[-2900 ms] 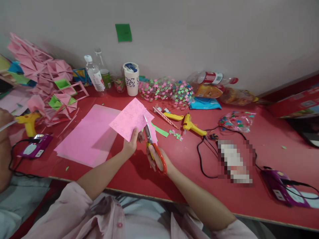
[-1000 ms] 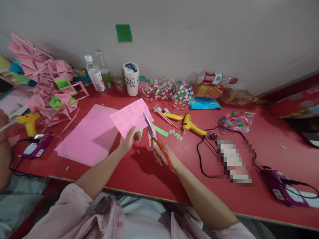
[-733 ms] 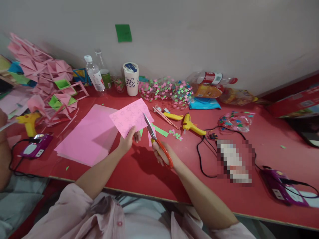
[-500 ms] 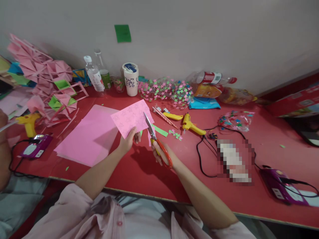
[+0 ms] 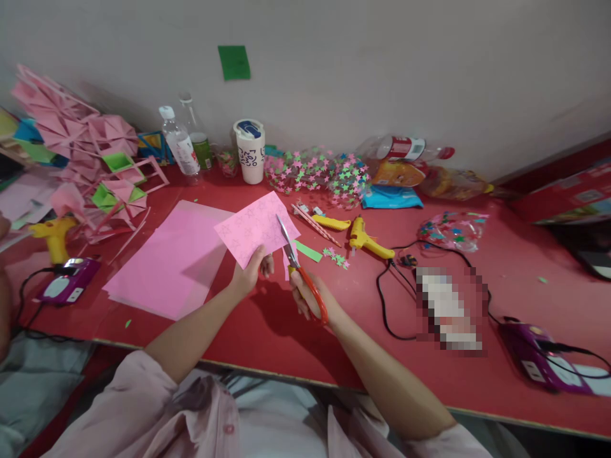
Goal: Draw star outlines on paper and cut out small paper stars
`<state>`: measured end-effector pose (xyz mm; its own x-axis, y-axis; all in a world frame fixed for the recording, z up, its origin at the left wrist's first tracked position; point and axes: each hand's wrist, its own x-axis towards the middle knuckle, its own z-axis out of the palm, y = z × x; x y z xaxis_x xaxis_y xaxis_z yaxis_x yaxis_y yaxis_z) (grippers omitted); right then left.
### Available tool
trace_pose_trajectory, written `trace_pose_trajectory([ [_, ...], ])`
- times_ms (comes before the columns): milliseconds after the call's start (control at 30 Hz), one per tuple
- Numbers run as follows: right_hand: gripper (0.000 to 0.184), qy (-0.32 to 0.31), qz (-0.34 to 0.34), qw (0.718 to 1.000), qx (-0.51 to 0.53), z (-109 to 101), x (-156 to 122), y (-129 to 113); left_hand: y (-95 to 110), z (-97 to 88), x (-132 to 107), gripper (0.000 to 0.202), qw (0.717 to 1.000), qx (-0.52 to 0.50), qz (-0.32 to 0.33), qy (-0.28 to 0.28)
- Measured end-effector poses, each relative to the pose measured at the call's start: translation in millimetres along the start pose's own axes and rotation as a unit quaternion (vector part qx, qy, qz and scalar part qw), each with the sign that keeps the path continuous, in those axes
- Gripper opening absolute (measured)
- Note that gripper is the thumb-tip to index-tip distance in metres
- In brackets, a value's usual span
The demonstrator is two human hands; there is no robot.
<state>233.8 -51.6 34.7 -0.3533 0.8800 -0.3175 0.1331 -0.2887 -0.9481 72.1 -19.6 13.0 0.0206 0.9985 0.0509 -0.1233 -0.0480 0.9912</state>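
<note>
My left hand pinches the lower edge of a pink paper sheet covered with drawn star outlines, holding it tilted above the red table. In my right hand are scissors with orange and yellow handles. Their blades lie over the right part of the sheet, pointing up and left; whether paper is between them I cannot tell. Behind the scissors lie a pink paper strip and a green paper strip. Several small cut paper stars rest just to the right.
A stack of pink paper lies at left. Beyond my hands are a white cup, a star-covered plastic bottle, a yellow cutter knife and a yellow glue gun with a black cord. At far left is another person's arm.
The pink sheet and my left hand have shifted slightly right and down. The scissors look slightly more closed. At far left, the other person's arm has drawn back toward the edge.
</note>
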Motion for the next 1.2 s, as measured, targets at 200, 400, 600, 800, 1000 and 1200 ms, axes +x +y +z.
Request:
trace_pose_trajectory([
  [200,0.052,-0.011,0.000,1.000,0.004,-2,0,-4,-1,-1.7,0,0.054,1.000,0.006,-0.006,-0.018],
  [400,0.052,0.010,-0.002,1.000,-0.014,-2,0,-3,0,-1.8,0,0.055,1.000,0.006,-0.005,-0.021],
  [600,0.048,0.016,-0.008,1.000,-0.020,-4,-1,-6,4,-2.3,1,0.053,1.000,0.010,-0.013,-0.007],
  [800,0.049,0.006,-0.028,0.999,-0.025,-10,-1,-9,6,-6.2,2,0.053,0.998,0.025,-0.015,-0.047],
  [1000,0.050,0.013,-0.025,0.999,-0.024,-11,1,-8,9,-8.0,2,0.052,0.998,0.019,-0.008,-0.056],
  [1200,0.049,0.000,-0.017,0.999,-0.031,-14,1,-9,8,-10.7,4,0.050,0.998,0.019,-0.016,-0.050],
])
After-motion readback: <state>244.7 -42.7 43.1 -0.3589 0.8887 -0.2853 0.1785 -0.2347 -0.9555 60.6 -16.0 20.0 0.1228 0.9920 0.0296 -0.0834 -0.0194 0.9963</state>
